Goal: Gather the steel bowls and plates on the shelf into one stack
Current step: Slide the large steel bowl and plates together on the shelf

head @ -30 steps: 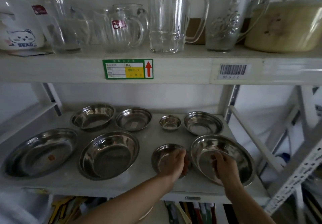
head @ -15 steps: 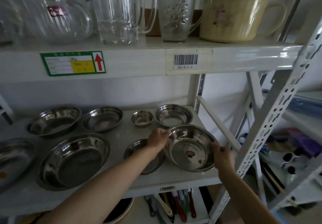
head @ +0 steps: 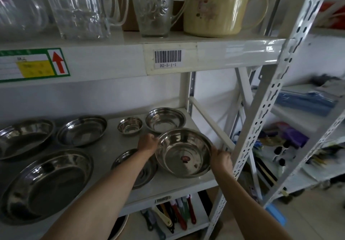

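Note:
A wide steel bowl (head: 184, 152) with a small red sticker inside is tilted up off the shelf (head: 175, 185) at the front right. My left hand (head: 148, 142) grips its left rim and my right hand (head: 220, 158) grips its right rim. Partly under my left forearm lies a small steel plate (head: 144, 172). Behind stand a tiny bowl (head: 129, 125) and a medium bowl (head: 165, 119). Further left are a large plate (head: 46, 182), a bowl (head: 82, 130) and another bowl (head: 24, 137) at the frame edge.
The upper shelf carries glass jugs (head: 80, 8), a patterned glass pitcher (head: 152, 6) and a cream lidded mug (head: 214, 10). A white perforated upright (head: 261, 112) stands just right of my right hand. Utensils with coloured handles (head: 173, 215) lie on the shelf below.
Both hands took the wide bowl by its rims and lifted it into a tilt; one second ago they rested on the small plate and in the wide bowl. The view has swung right.

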Tool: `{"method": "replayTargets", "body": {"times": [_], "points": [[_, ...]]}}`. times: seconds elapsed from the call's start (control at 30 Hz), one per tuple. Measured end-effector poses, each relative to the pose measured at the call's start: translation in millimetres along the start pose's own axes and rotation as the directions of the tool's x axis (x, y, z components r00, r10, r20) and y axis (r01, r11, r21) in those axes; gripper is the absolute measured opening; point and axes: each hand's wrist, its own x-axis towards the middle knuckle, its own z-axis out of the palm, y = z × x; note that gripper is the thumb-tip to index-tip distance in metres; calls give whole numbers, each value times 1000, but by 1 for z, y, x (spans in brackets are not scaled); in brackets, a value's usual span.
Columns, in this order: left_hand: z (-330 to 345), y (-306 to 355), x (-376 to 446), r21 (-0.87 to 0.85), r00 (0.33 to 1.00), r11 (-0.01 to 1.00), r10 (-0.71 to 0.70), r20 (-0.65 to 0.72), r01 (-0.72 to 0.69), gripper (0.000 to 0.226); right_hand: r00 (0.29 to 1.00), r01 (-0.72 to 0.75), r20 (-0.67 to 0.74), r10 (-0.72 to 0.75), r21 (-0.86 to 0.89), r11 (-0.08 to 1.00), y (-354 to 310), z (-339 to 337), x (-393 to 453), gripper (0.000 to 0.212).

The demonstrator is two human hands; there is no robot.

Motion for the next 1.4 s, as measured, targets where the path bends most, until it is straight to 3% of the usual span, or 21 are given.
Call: {"method": "replayTargets", "body": {"times": [0.2, 0.3, 0.47, 0.8, 1.03, 1.17, 1.4], "points": [[9, -2, 14, 81, 999, 997, 12, 38, -15, 35, 999, 44, 33, -38, -223, 974, 2, 4, 4, 61], [15, -6, 20, 111, 999, 994, -8, 42, 4, 33, 997, 65, 46, -55, -264, 962, 0, 9, 3, 43], [18, -8, 26, 111, 999, 993, -36, 38, 31, 31, 999, 35, 20, -32, -203, 978, 8, 15, 7, 19], [17, -17, 26, -9, 999, 999, -35, 24, 35, 17, 999, 39, -26, -40, -45, 998, 8, 14, 11, 22], [-3, -15, 22, -174, 998, 985, -4, -63, -7, 12, 981, 165, -113, -156, 77, 983, -12, 15, 8, 25], [-22, -22, 19, -219, 993, 975, 13, -119, -39, 23, 955, 275, -145, -258, 110, 955, -32, 21, 1, 23], [-70, -51, 7, -278, 970, 960, -50, -238, -19, 18, 933, 359, -80, -352, 95, 929, -71, 52, -18, 19]]}}
